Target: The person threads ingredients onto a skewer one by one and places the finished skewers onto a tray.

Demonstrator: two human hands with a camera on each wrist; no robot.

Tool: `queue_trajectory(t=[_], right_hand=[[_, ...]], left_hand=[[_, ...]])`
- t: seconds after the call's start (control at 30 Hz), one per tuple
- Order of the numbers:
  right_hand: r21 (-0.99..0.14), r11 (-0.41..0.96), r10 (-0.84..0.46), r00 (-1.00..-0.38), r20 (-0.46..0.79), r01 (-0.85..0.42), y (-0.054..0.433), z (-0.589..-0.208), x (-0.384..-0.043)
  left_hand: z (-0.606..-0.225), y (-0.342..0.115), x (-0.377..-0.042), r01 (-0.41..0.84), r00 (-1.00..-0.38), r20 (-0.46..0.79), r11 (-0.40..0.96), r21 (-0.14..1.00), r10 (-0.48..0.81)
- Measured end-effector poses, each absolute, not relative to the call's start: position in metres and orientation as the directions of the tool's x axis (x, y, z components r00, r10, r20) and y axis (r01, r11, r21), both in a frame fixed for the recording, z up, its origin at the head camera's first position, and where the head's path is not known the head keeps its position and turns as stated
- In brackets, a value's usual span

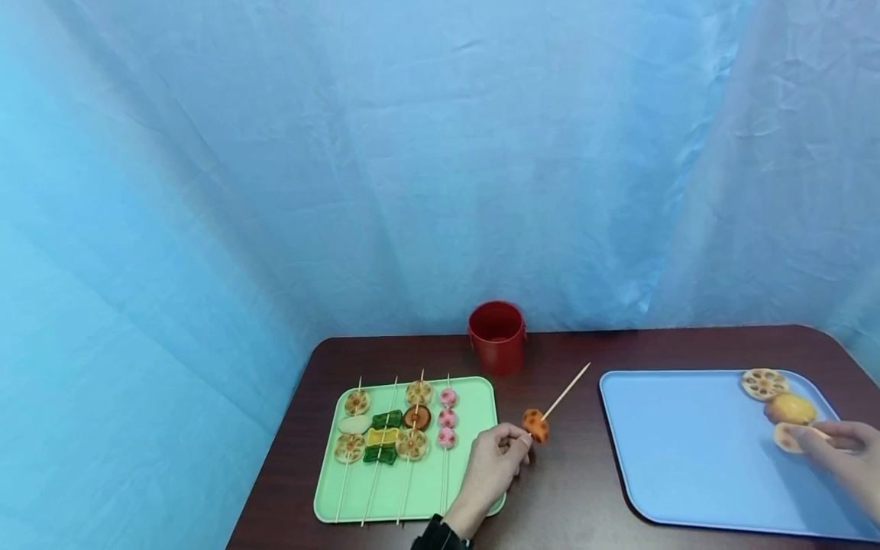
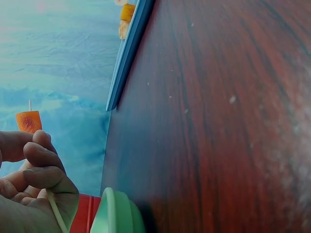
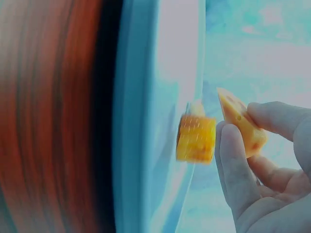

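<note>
My left hand [image 1: 493,462] grips a wooden skewer [image 1: 567,391] between the two trays, its tip angled up to the right. Threaded on that skewer is a brown-orange piece with dark spots [image 1: 535,425], just beyond the fingertips; the left wrist view shows the same orange piece [image 2: 29,121] above the curled fingers. Over the right side of the blue tray [image 1: 694,451], my right hand [image 1: 842,451] pinches a pale lotus root slice [image 3: 241,121] between thumb and fingers. Close to it on the tray are a yellow-brown piece [image 1: 791,409] and another lotus root slice [image 1: 763,383].
On the left, a green tray [image 1: 474,393] bears several loaded skewers with lotus slices, green and yellow pieces, a brown round and pink balls [image 1: 447,418]. A red bucket [image 1: 498,344] stands behind it on the dark wood table [image 1: 550,504]. Blue cloth [image 1: 447,168] hangs behind.
</note>
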State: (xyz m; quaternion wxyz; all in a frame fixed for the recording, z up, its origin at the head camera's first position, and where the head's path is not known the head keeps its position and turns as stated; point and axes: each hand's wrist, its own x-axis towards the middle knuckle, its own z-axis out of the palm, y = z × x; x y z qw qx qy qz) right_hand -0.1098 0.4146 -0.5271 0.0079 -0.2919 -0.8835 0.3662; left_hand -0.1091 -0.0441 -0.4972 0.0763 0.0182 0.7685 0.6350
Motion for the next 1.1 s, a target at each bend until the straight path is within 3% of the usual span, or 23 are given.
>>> queue_trajectory(t=[0.3,0.67,0.83,1.1], right_hand=[[-0.621,0.631,0.449,-0.872,-0.197,0.465,0.374,-0.491,-0.111],[-0.661,0.704,0.306,-0.951,-0.047,0.259,0.337,-0.469,-0.118],[-0.717,0.665,0.297,-0.955,-0.002,0.209,0.324,-0.469,-0.121],[-0.867,0.431,0.262,-0.954,-0.146,0.251,0.296,-0.470,-0.132]], left_hand=[[-0.498,-0.044,-0.109,-0.070,-0.986,-0.098,0.200,0.977,0.132],[-0.500,-0.042,-0.106,-0.077,-0.984,-0.102,0.167,0.983,0.149],[-0.500,-0.042,-0.107,-0.075,-0.985,-0.103,0.191,0.979,0.141],[-0.500,-0.044,-0.106,-0.037,-0.988,-0.069,0.217,0.976,0.140]])
